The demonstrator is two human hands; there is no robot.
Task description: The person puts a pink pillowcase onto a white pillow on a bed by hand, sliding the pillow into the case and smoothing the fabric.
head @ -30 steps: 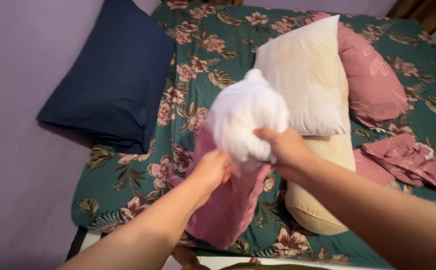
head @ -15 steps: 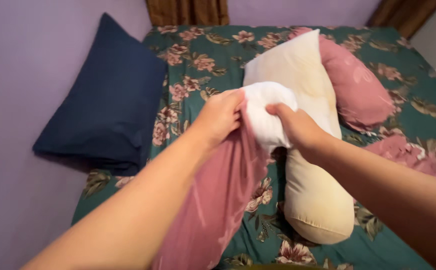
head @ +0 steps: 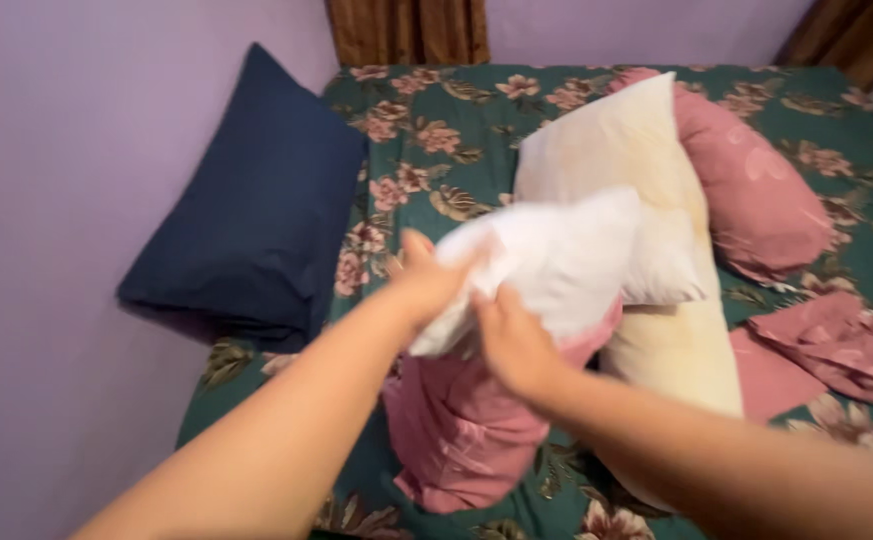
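Motion blurs both hands: the left hand (head: 425, 285) and right hand (head: 512, 345) show no clear fingers, so their grip on the white pillow (head: 547, 265) cannot be read. The pillow hides the mouth of the pink pillowcase (head: 462, 430) and part of the cream pillow (head: 617, 160). The bed (head: 457, 110) is cut off at the right and bottom edges, as are both forearms and the crumpled pink cloth (head: 837, 345).
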